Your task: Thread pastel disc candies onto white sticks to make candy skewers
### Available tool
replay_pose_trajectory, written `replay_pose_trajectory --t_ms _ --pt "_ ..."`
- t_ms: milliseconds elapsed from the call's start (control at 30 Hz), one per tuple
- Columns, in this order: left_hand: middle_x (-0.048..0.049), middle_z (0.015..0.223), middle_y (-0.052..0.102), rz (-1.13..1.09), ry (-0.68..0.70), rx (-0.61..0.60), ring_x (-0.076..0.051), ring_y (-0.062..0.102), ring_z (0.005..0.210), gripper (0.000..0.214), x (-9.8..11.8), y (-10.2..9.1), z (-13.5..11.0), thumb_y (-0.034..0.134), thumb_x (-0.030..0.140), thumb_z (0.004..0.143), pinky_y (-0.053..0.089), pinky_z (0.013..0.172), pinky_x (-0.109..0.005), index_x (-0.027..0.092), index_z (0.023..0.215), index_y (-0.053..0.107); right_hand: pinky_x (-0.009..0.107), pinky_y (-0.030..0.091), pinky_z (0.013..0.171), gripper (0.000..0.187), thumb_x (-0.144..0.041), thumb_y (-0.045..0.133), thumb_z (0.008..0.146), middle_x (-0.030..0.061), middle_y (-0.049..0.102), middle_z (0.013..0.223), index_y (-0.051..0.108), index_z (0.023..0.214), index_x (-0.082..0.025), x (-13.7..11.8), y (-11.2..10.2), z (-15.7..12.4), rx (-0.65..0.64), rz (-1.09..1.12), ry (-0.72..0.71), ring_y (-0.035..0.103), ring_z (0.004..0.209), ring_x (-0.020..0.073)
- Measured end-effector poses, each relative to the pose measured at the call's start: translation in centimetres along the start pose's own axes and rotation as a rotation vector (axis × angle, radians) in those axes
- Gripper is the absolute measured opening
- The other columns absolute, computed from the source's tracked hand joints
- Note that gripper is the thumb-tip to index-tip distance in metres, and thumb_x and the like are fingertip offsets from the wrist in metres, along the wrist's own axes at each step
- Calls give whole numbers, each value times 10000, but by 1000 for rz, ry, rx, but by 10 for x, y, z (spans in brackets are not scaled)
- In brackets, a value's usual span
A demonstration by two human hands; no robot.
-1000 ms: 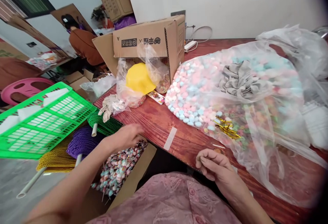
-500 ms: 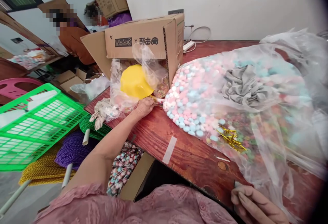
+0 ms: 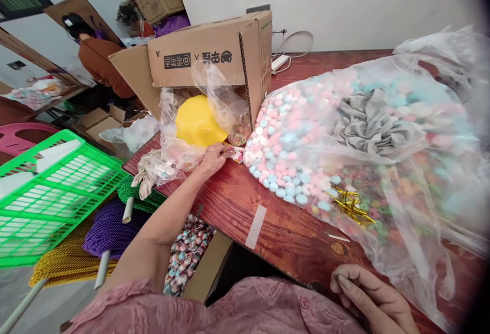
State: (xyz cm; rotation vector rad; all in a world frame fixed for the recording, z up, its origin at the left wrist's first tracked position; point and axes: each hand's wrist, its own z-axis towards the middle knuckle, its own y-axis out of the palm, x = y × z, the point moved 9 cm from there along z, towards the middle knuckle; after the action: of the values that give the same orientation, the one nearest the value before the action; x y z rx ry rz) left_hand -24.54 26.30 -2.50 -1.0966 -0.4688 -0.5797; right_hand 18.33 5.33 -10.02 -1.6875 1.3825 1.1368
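Observation:
My left hand reaches across the table with its fingers closed at the end of a small colourful printed packet, which lies between the yellow bowl-like piece and a large clear bag of pink, white and blue candies. My right hand hovers near the table's front edge, thumb against curled fingers; whether anything small is in them is hidden. Gold twist ties lie on the big bag, with a crumpled grey cloth behind them.
An open cardboard box stands behind the yellow piece. A pale glove lies at the table's left edge. Left of the table are a green plastic basket and bundles of purple cord. Two people work at the far left.
My left hand has shifted slightly left, and more of the printed packet shows. My right hand has moved a little left and up. The view has turned slightly.

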Motion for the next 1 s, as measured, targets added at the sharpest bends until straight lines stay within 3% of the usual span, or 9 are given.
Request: replay_pose_trajectory --t_ms 133,367,467,533,633,733,833,933,1000 --pt "20 632 523 -113 -29 121 -132 479 627 248 6 9 1 717 293 748 402 651 -281 180 586 567 233 488 539 413 -609 715 753 61 644 698 736 779 -197 -14 4 -1 44 -53 -24 551 596 155" --pt "-6 648 633 -354 -25 124 -149 583 631 341 28 29 -2 658 489 798 483 641 -292 174 667 652 247 488 536 430 -613 707 755 61 655 668 722 713 -185 -27 21 4 -42 -122 -44 546 569 151" --pt "-2 627 620 -427 -7 125 -136 567 599 365 53 25 -3 622 504 838 472 615 -277 165 704 650 241 475 522 428 -601 691 770 51 643 645 707 692 -181 -32 24 2 -10 -135 -93 537 553 144" --pt "5 607 588 -419 45 106 -126 533 591 334 85 23 -9 662 457 820 445 610 -267 171 654 620 239 468 522 410 -581 679 788 43 636 636 702 697 -181 -35 26 -1 16 -145 -130 538 554 144" --pt "-19 637 574 -124 295 -53 -154 538 680 271 160 38 -41 649 314 834 427 673 -292 185 606 583 241 467 549 343 -526 675 806 32 641 658 712 747 -190 -43 23 -6 86 -170 -206 556 584 150" --pt "-57 719 606 202 422 -386 -197 562 770 187 205 84 -93 596 190 844 424 690 -319 192 657 591 249 468 591 284 -466 643 840 32 648 699 702 766 -199 -52 13 -12 164 -211 -291 571 626 158" --pt "-70 815 641 269 406 -617 -213 575 819 131 210 116 -139 568 158 865 448 718 -331 195 753 626 265 472 642 253 -394 576 896 35 646 710 675 759 -206 -58 2 -20 205 -316 -360 576 663 166" --pt "-76 918 662 145 396 -561 -218 582 874 133 205 115 -156 527 208 933 472 780 -351 192 892 652 285 475 660 221 -323 540 925 38 659 714 669 781 -214 -64 -14 -34 253 -439 -453 590 674 172" --pt "-80 939 662 83 422 -450 -218 582 870 156 202 107 -159 509 227 953 476 787 -363 190 945 660 295 483 659 196 -285 536 929 43 681 734 679 813 -216 -71 -38 -51 386 -490 -547 609 674 176"
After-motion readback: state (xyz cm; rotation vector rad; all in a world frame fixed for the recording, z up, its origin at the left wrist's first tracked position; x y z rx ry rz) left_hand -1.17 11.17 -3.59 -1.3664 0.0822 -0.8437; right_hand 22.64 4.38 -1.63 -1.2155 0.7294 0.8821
